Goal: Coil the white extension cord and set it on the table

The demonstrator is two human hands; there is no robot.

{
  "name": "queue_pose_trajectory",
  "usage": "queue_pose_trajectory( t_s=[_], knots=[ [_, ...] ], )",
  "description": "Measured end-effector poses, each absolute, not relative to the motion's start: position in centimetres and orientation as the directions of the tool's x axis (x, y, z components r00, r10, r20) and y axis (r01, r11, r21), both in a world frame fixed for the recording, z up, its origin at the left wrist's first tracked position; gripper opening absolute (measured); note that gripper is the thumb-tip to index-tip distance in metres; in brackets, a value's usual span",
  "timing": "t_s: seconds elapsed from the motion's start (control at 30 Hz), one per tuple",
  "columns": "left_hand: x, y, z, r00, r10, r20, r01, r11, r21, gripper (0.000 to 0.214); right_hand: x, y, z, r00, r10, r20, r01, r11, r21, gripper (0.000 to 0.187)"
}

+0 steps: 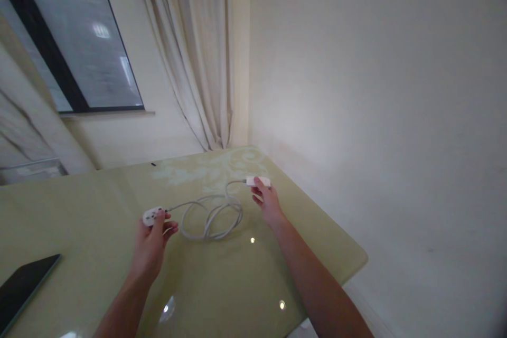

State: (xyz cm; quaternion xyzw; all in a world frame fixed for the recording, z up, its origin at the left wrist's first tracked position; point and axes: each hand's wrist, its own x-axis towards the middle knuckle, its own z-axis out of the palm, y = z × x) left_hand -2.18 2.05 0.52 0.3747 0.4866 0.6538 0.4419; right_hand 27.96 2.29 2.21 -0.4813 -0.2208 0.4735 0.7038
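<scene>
My left hand [152,240] grips a small white rounded block with dark marks like socket holes [151,216], thumb across its right side. In my right hand [267,202] is a white rectangular block [259,181], pinched with the thumb on top and the other fingers curled beneath. A pale cable [214,235] runs between the two blocks. Its middle lies in several loose loops on the glossy yellow-green table [214,285], between my hands. Both blocks appear to be held just above the tabletop; the exact gap is hard to tell.
A dark flat panel [27,285] lies at the table's left front. Near the back edge is a tiny black object [153,164]. A plain wall [376,116] borders the right side, with a curtain [198,53] and a window [95,37] behind.
</scene>
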Motion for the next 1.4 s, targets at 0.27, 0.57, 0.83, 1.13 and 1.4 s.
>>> queue_pose_trajectory(
  t_s=[0.27, 0.57, 0.83, 1.13, 1.4],
  knots=[
    [-2.5, 2.3, -0.6, -0.283, 0.945, 0.167, 0.557, 0.020, 0.830, 0.053, 25.8, 3.2, -0.6, 0.355, 0.931, -0.085, -0.286, 0.021, -0.958, 0.052],
    [-0.7, 3.8, -3.9, -0.019, 0.911, 0.412, 0.773, -0.248, 0.584, 0.062, 25.1, 4.0, -2.7, 0.131, 0.925, 0.356, 0.538, 0.235, -0.810, 0.040],
    [-1.7, 4.3, -4.5, -0.092, 0.917, 0.388, 0.706, -0.214, 0.675, 0.070, 24.9, 3.7, -3.3, -0.031, 0.926, 0.377, 0.631, 0.311, -0.711, 0.053],
    [2.3, 0.5, 2.4, 0.292, 0.773, 0.563, 0.639, -0.596, 0.487, 0.058, 25.0, 4.9, -3.0, -0.010, 0.949, 0.315, 0.369, 0.297, -0.881, 0.043],
    [2.7, 6.7, 3.7, 0.261, 0.890, 0.374, 0.740, -0.433, 0.514, 0.038, 24.9, 4.1, -2.5, 0.017, 0.927, 0.375, 0.436, 0.331, -0.837, 0.048]
  ],
)
